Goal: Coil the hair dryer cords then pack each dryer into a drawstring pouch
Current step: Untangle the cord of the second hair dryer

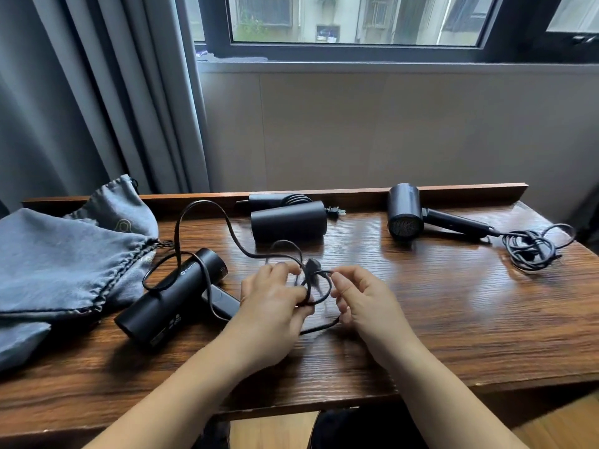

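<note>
**Coiling the near dryer's cord, loops half made**

My left hand (275, 299) curls round a small bundle of loops in the cord (207, 218), and my right hand (359, 296) pinches the strand just beside it between thumb and fingertips. So each grip is closed on the same cord, the two hands near each other above the desk (437, 306). The plug end looks to sit between them, though it is blurred.

From there the cord runs back in a tall loose arc to the near dryer (168, 299), which lies on its side just left of my hands, with a strand draped over its barrel.

As I judge it, that draped strand is the risk: pulling in slack could drag or roll the dryer, since its smooth matte cylinder has little to stop it on polished wood. The thin, springy cord may also pop out of its loops if either grip eases.

The grey drawstring pouches (64, 264) lie crumpled at the left, soft cloth with puckered mouths. Further back lie a middle dryer (288, 222) and a right dryer (405, 212), whose cord sits in a loose tangle beside it.
</note>
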Action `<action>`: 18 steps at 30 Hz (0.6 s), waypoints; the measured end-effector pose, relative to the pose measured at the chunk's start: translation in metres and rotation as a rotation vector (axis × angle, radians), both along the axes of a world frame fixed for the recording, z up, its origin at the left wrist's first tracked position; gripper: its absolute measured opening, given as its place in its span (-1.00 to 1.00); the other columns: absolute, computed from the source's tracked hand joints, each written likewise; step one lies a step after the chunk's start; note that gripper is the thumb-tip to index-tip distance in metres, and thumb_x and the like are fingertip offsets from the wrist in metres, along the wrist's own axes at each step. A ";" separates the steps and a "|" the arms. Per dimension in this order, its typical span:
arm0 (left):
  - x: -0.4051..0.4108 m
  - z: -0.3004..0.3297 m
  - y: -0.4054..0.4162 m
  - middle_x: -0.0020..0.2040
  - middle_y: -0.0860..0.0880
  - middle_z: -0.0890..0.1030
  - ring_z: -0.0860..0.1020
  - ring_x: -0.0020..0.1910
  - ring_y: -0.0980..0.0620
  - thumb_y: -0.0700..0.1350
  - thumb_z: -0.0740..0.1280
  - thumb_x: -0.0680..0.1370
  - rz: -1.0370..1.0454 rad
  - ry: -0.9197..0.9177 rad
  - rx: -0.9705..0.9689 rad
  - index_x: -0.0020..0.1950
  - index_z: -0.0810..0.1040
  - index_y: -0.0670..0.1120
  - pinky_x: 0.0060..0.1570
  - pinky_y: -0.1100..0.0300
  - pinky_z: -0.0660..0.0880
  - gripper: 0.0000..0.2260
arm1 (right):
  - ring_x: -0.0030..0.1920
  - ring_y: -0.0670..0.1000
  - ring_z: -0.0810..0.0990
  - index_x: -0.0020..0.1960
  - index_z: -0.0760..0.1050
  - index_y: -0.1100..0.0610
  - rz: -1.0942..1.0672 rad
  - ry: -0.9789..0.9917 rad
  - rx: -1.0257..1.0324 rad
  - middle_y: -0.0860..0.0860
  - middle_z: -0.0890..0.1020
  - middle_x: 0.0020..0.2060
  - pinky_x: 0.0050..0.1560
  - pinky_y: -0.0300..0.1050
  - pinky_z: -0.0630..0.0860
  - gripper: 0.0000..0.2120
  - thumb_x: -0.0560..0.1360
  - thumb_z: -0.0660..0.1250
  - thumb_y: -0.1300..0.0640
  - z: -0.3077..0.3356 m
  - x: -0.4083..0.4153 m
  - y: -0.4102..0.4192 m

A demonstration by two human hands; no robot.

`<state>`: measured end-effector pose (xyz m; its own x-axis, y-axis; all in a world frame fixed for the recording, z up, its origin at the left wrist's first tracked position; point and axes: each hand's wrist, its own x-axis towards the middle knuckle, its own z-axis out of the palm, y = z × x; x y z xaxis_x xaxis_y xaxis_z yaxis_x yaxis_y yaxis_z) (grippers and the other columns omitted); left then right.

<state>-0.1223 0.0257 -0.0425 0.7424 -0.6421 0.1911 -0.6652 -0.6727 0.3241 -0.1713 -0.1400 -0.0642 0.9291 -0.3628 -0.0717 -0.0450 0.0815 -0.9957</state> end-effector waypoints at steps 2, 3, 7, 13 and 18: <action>0.004 0.009 0.008 0.31 0.15 0.37 0.27 0.36 0.10 0.05 0.30 0.61 -0.054 0.207 -0.167 0.08 0.60 0.12 0.34 0.09 0.17 -0.88 | -0.44 -0.07 0.43 -0.06 0.57 0.18 -0.028 -0.003 -0.091 -0.04 0.54 -0.42 -0.49 -0.28 0.31 -0.86 0.62 0.30 0.16 0.000 -0.001 -0.004; 0.005 0.015 0.013 0.26 0.18 0.42 0.36 0.31 0.11 0.06 0.33 0.58 -0.083 0.339 -0.287 0.04 0.62 0.12 0.35 0.08 0.26 -0.89 | -0.44 -0.06 0.45 -0.07 0.57 0.17 -0.049 -0.009 -0.148 -0.03 0.54 -0.43 -0.49 -0.29 0.33 -0.85 0.63 0.29 0.15 -0.001 -0.001 -0.006; 0.013 0.036 0.029 0.03 0.05 0.62 0.55 0.05 0.08 0.08 0.38 0.46 -0.129 0.731 -0.742 -0.11 0.66 0.02 0.14 0.13 0.44 -0.83 | -0.44 -0.02 0.50 -0.01 0.57 0.00 -0.135 -0.006 -0.252 0.00 0.59 -0.36 -0.48 -0.23 0.34 -0.90 0.63 0.28 0.10 -0.005 -0.001 -0.016; 0.033 0.065 0.038 -0.17 -0.12 0.53 0.61 -0.06 -0.12 -0.08 0.13 0.65 -0.238 1.174 -1.341 -0.09 0.49 -0.10 0.12 -0.10 0.56 -0.79 | -0.42 -0.11 0.58 -0.06 0.59 -0.02 -0.135 0.049 -0.476 -0.02 0.63 -0.33 -0.31 -0.21 0.45 -0.89 0.60 0.31 0.11 -0.002 -0.007 -0.023; 0.049 0.070 0.011 -0.07 -0.10 0.63 0.60 0.18 -0.20 -0.08 0.19 0.61 -0.162 1.188 -1.465 0.02 0.55 -0.07 0.27 -0.14 0.46 -0.84 | -0.26 -0.23 0.57 -0.13 0.63 -0.08 0.074 0.094 -0.645 -0.23 0.65 -0.32 -0.20 -0.26 0.44 -0.91 0.53 0.39 0.06 0.012 -0.016 -0.021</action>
<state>-0.0734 0.0367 0.0276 0.8392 -0.5377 0.0811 0.2824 0.5585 0.7800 -0.1875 -0.1612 -0.0523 0.9537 -0.2952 0.0571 -0.1163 -0.5373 -0.8354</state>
